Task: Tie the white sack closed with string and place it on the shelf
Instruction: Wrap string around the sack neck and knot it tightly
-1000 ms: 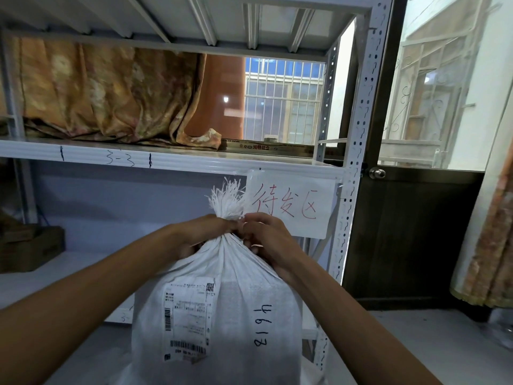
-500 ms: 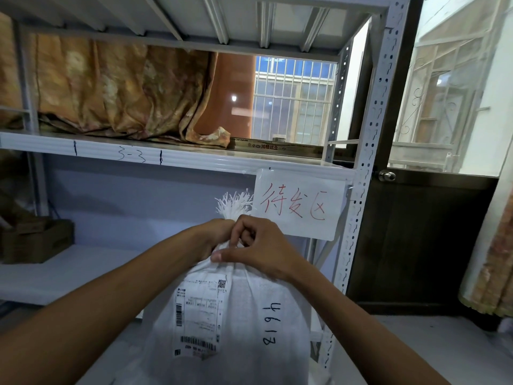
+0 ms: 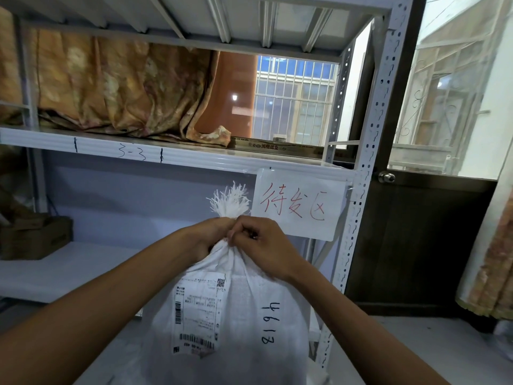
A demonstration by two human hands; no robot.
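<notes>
— How is the grip?
— Both closed tight. The left hand (image 3: 211, 236) has its fingers curled round the gathered neck of the white sack (image 3: 236, 315). The right hand (image 3: 266, 245) meets it from the right, fingertips pinching at the same neck.
— And the string?
— Too small to make out between the fingers.
— Where is the sack?
— Upright and near, in front of the metal shelf (image 3: 194, 159). Its base is out of view. The frayed top (image 3: 230, 200) fans out above the knuckles. A shipping label (image 3: 197, 315) is on its left face, with the number 4613 (image 3: 268, 323) handwritten to the right.
— Around it?
— A paper sign (image 3: 297, 207) with red characters hangs from the shelf edge, just right of the frayed top. A patterned cloth (image 3: 116, 90) lies on the upper level. A cardboard box (image 3: 33, 237) sits far left on the lower one.
</notes>
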